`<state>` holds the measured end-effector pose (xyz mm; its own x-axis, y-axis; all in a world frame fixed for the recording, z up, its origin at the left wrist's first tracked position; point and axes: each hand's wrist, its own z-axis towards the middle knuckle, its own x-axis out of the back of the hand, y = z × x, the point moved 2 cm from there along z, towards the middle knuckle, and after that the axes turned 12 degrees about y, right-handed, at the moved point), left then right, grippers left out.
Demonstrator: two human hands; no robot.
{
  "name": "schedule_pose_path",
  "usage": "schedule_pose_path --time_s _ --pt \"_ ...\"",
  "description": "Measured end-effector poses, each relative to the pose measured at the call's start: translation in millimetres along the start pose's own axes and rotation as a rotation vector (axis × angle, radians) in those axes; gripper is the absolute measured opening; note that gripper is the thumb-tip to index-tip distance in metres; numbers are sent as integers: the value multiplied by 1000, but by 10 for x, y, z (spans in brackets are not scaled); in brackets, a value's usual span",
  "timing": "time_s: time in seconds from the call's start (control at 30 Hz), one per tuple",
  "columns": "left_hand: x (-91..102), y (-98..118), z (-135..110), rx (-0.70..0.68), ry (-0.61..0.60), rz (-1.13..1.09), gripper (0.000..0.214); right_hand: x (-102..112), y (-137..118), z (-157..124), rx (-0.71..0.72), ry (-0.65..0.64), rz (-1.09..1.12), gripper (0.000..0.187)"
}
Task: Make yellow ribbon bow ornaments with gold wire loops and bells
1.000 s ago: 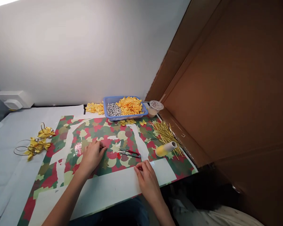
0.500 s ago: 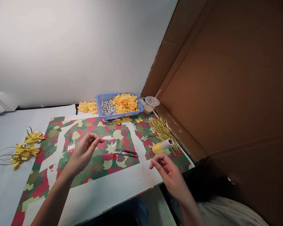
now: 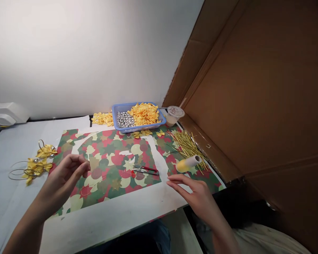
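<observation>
the left hand [image 3: 63, 180] has swung out from the middle of the printed paper [image 3: 113, 158] toward its left edge and now hangs above it, with the right hand [image 3: 198, 195] held up near the paper's right side. neither seems to be pressing on the paper. the left fingers [image 3: 81, 165] are curled, thumb and forefinger pinched close together. something very thin could be between them, but it would be too fine to make out, so i can't tell if they hold anything. the right fingers [image 3: 175, 181] are loose and open, gripping nothing, just beside the yellow spool [image 3: 186, 164].

off the paper's left edge, wire rings with yellow bows [image 3: 35, 167] lie on the counter [image 3: 18, 144], well to the left of the left hand. red-handled snips [image 3: 145, 171] lie untouched mid-paper. along the counter's far edge sits a blue basket [image 3: 113, 114] holding silver beads [image 3: 125, 119] and yellow bows [image 3: 144, 113], with a plastic cup [image 3: 175, 114] beside it. gold sticks [image 3: 187, 146] fan out by the right corner. the cup's contents are hard to make out, and both forearms run out of view at the bottom.
</observation>
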<state>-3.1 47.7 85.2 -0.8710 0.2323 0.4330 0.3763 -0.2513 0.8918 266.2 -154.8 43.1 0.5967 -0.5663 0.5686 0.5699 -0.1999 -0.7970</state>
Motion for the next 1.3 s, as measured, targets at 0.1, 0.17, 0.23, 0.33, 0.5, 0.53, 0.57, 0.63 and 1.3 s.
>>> schedule_pose_path --time_s 0.1,0.17,0.23,0.33,0.5,0.53,0.57,0.63,1.3 --pt "135 -71 -46 16 37 67 25 -128 -48 71 62 -66 0 19" --pt "224 -125 -89 36 51 102 26 -206 -71 104 85 -114 -4 20" --pt "300 -175 -139 56 60 121 28 -266 -78 124 108 -136 -5 21" --pt "366 -229 -207 53 54 141 31 -325 -58 141 139 -115 -4 22" --pt "400 -279 -289 43 17 183 35 -381 -26 158 167 -68 -10 21" --pt "410 -290 -304 49 16 191 36 -392 -27 159 167 -80 -12 21" --pt "424 -303 -319 55 17 199 38 -403 -32 159 167 -100 -15 21" --pt "467 -332 -351 63 27 215 40 -420 -46 151 167 -152 -13 21" --pt "1054 -553 -633 263 345 365 62 -475 73 125 86 -148 40 13"
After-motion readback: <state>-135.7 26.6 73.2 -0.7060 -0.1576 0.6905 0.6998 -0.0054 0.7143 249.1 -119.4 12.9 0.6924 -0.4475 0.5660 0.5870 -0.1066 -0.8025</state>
